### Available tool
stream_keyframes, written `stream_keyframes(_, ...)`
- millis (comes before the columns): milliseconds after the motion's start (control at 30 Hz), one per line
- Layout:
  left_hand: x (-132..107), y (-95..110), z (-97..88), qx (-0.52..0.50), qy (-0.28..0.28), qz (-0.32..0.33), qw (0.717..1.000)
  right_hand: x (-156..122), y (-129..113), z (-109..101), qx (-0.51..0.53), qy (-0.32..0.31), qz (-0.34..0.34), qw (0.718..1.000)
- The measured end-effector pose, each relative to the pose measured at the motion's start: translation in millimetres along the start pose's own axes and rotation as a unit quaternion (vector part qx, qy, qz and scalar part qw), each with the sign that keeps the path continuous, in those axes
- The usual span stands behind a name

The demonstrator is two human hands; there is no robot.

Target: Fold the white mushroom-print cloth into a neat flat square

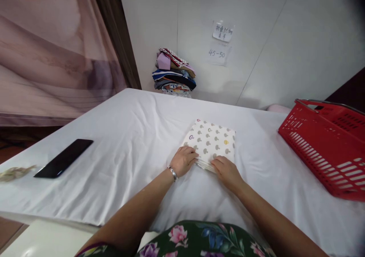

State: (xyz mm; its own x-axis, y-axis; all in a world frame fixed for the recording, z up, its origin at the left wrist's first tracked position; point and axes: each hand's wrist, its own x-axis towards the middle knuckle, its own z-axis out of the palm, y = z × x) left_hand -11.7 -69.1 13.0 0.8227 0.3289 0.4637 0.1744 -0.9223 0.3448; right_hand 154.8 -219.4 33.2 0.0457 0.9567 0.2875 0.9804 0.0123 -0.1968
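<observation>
A white folded cloth with grey mushroom-like prints, and a few purple and yellow ones, lies flat in a neat square. Its near edge shows several stacked layers. My left hand, with a silver bracelet at the wrist, grips the near left corner, fingers curled over the top. On the near right side, my right hand pinches the same edge, its thumb side toward the layers. Under the cloth spreads a wrinkled white sheet that covers the table.
A red plastic basket with a metal handle stands at the right. A black phone-like slab and a pale twisted strip lie at left. Stacked folded fabrics rise beyond the far edge, near taped paper signs on the wall.
</observation>
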Motion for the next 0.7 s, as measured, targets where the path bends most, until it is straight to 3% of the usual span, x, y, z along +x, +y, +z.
stream_keyframes(200, 2.1, 1.8, 3.3, -0.016, 0.024, -0.029, 0.999, -2.7, 0.6, 1.7, 0.023, 0.042, -0.008, 0.999)
stream_keyframes(367, -0.7, 5.5, 0.6, -0.011, 0.054, -0.015, 0.998, -4.6, 0.9, 2.3, 0.002, 0.037, -0.038, 0.999)
stream_keyframes(533, -6.1, 1.1, -3.5, -0.005, 0.033, 0.008, 0.999, -6.0, 3.5, 2.2, 0.009, 0.005, -0.050, 0.999)
stream_keyframes(700, -7.0, -5.4, -3.0, -0.015, 0.008, 0.014, 1.000, -8.8, 6.0, 5.1, 0.028, 0.025, -0.034, 0.999)
